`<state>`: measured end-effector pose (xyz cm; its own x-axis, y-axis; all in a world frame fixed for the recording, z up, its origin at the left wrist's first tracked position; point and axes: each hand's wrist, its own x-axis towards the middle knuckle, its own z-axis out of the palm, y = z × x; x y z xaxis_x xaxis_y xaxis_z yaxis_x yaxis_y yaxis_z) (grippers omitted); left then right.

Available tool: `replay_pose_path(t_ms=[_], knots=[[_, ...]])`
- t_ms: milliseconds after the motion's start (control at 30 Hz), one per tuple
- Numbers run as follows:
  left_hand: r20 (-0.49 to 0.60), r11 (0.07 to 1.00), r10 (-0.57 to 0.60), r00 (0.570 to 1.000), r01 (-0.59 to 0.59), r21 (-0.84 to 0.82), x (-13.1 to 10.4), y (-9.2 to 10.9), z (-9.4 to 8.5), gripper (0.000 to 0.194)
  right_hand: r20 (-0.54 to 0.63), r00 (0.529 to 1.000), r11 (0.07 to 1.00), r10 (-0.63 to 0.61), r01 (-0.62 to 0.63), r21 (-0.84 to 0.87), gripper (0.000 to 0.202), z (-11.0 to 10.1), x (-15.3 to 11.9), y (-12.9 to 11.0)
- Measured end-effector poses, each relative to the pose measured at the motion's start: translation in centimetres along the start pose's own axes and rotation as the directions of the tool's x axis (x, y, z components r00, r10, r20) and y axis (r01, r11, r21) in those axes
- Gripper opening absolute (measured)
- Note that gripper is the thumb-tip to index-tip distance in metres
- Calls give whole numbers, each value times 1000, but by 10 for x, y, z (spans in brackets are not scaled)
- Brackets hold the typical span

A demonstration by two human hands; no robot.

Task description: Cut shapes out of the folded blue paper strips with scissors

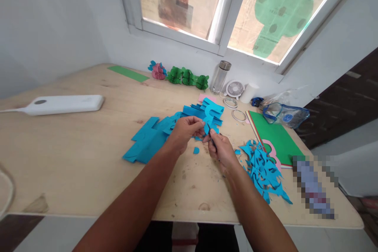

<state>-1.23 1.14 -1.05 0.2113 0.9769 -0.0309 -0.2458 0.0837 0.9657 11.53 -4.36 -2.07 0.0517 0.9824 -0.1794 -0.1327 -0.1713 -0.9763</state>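
Note:
My left hand (186,130) pinches a curved piece of blue paper (210,113) between thumb and fingertips. In my right hand (223,149) are small dark scissors (211,138), mostly covered by the fingers, with the blades against the paper's lower edge. Folded blue paper sheets (152,141) lie on the table to the left of and behind my left hand. A small blue offcut (196,150) rests below, between the two hands. Right of my right hand spreads a heap of blue paper scraps (262,169).
A white power strip (69,104) lies at the left. Along the wall stand green paper ornaments (187,77), a pink one (158,71), a glass bottle (220,78) and a small fan (235,88). Tape rolls (238,115) and green sheets (276,138) are at the right.

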Motion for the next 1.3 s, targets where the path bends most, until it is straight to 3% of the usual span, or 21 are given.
replay_pose_path(t_ms=[733,1300], knots=[[-78,996,75,994,-72,44,-2,4,3,19,-32,999,993,-37,33,-114,47,-5,6,5],[-39,995,-24,999,20,-99,-2,-1,6,27,-12,1000,996,-16,15,-87,48,-6,6,2]])
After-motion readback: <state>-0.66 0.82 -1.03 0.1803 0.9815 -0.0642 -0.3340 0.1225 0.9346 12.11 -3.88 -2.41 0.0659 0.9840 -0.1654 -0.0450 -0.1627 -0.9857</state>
